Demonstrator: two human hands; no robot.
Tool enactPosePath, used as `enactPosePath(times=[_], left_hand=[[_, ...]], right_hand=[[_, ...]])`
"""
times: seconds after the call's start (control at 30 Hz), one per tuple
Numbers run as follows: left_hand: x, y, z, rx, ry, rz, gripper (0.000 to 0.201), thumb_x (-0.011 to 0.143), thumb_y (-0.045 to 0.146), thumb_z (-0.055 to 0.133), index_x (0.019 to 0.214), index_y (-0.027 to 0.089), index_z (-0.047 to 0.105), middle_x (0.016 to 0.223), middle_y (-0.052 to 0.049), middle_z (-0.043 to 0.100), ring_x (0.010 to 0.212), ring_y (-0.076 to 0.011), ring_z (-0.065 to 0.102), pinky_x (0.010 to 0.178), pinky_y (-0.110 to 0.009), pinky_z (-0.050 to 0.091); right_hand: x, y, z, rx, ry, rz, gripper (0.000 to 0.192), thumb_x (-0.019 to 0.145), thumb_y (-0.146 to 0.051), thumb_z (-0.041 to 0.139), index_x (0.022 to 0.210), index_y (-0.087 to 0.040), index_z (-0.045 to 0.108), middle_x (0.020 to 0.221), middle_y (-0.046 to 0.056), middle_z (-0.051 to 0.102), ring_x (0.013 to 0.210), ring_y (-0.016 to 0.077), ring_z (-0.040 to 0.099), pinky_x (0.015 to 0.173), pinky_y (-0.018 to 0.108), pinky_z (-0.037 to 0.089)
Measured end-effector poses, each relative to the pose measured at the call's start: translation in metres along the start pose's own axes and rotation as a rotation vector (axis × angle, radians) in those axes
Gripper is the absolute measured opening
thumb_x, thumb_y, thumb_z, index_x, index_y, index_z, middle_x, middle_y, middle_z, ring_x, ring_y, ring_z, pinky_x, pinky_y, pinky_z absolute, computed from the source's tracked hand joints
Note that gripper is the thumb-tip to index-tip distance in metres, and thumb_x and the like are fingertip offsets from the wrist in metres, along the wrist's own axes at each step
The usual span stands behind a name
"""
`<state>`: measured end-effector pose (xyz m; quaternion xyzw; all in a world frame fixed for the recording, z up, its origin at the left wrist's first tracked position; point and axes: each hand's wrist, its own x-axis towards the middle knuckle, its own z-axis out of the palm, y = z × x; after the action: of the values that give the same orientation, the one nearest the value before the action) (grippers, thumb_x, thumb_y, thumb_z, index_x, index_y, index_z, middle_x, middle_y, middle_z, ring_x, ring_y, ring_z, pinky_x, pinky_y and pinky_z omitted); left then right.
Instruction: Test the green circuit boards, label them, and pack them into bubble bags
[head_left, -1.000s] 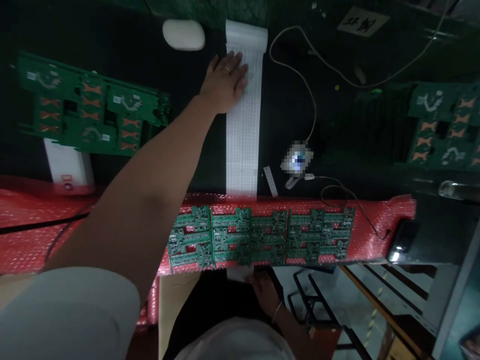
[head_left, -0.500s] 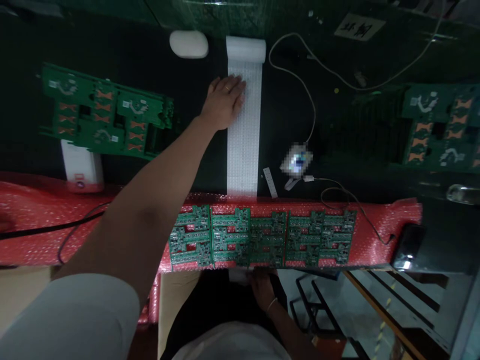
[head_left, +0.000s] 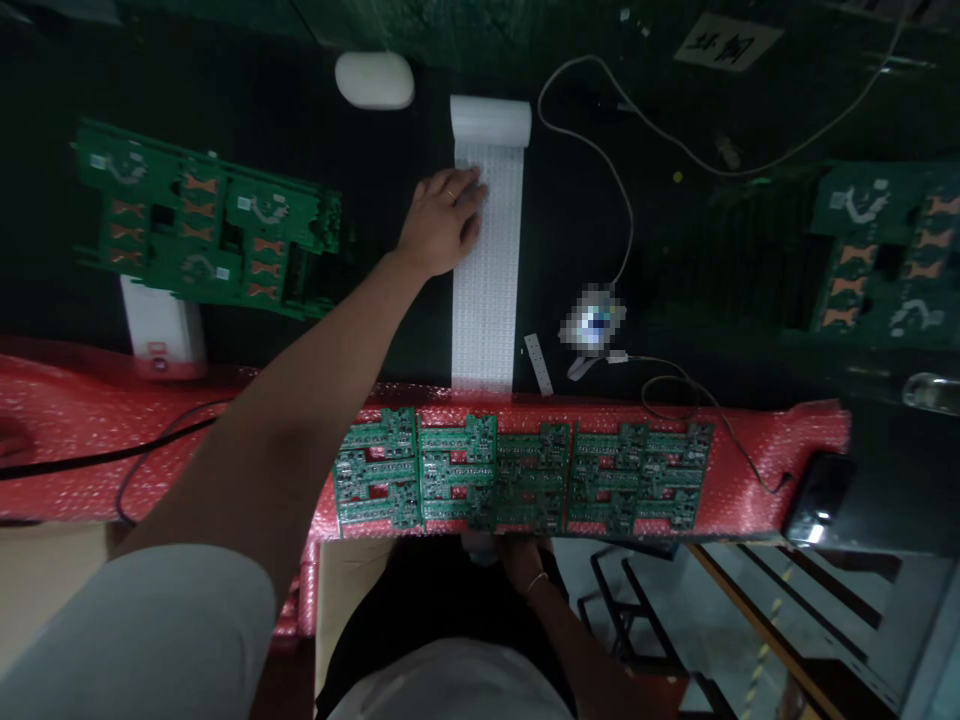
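Note:
A long white strip (head_left: 486, 300), closely printed like a band of small labels, runs down the dark table from a roll (head_left: 491, 122) at its far end. My left hand (head_left: 442, 222) reaches forward and lies on the strip's left side below the roll, fingers extended and slightly bent, grasping nothing. The strip's near end passes out of sight at the red bubble wrap (head_left: 772, 440). Low at my lap, under the table edge, is my right hand (head_left: 523, 568); its fingers are mostly hidden. A pale piece (head_left: 478, 546) shows beside it.
Green circuit boards (head_left: 454, 470) lie in a row on the bubble wrap. Stacked green boards (head_left: 202, 225) stand left, more boards (head_left: 885, 250) right. A white mouse-shaped object (head_left: 374, 80), a cable (head_left: 626, 215), a small punched strip (head_left: 538, 365) and a phone (head_left: 817, 497) are around.
The roll and strip have shifted toward me, with my left hand coming slightly nearer too. My right hand stays low at my lap.

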<state>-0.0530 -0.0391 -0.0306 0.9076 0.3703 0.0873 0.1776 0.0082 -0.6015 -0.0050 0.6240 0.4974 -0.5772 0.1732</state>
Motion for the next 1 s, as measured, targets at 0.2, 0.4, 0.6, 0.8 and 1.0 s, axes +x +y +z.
enactPosePath(times=[0.2,0.4,0.6,0.8,1.0], left_hand=[[0.001,0.002,-0.009,-0.013,-0.021,-0.036,0.074,0.101,0.066,-0.002,0.146,0.021,0.038,0.157,0.007,0.042,0.141,-0.0200,0.016,0.117,-0.054,0.023],[-0.001,-0.001,-0.018,-0.179,-0.021,-0.088,0.068,0.092,0.072,0.025,0.145,0.033,0.047,0.151,0.013,0.051,0.152,-0.0206,0.016,0.125,-0.056,0.020],[-0.001,0.004,-0.021,-0.294,-0.009,-0.102,0.063,0.087,0.064,0.032,0.147,0.049,0.042,0.154,0.019,0.044,0.156,-0.0190,0.017,0.128,-0.056,0.017],[0.002,0.004,-0.019,-0.285,0.016,-0.095,0.059,0.091,0.061,0.028,0.149,0.052,0.037,0.152,0.021,0.045,0.156,-0.0187,0.017,0.128,-0.057,0.016],[0.013,0.008,-0.015,-0.068,-0.034,-0.132,0.048,0.105,0.032,0.037,0.152,0.022,0.035,0.169,0.006,0.020,0.153,-0.0251,0.016,0.124,-0.063,0.015]], right_hand=[[-0.025,0.002,-0.019,-0.041,-0.024,0.059,0.038,0.098,-0.012,0.044,0.121,-0.019,0.073,0.127,0.014,0.072,0.122,0.0288,0.066,0.108,0.046,0.046],[-0.076,-0.003,-0.086,-0.086,-0.134,0.099,0.033,0.099,-0.022,0.046,0.105,-0.022,0.078,0.101,0.012,0.079,0.096,0.0268,0.076,0.081,0.033,0.055],[-0.070,-0.042,-0.200,0.161,0.181,-0.121,0.039,0.104,-0.035,0.037,0.108,-0.024,0.074,0.102,0.009,0.079,0.095,0.0224,0.075,0.084,0.030,0.054],[-0.020,-0.070,-0.270,0.169,0.690,-0.258,0.041,0.105,-0.043,0.039,0.102,-0.020,0.073,0.092,0.009,0.078,0.081,0.0202,0.074,0.075,0.029,0.055],[0.019,-0.082,-0.291,0.007,0.845,-0.384,0.034,0.105,-0.035,0.043,0.102,-0.019,0.072,0.094,0.009,0.076,0.087,0.0217,0.070,0.081,0.035,0.054]])
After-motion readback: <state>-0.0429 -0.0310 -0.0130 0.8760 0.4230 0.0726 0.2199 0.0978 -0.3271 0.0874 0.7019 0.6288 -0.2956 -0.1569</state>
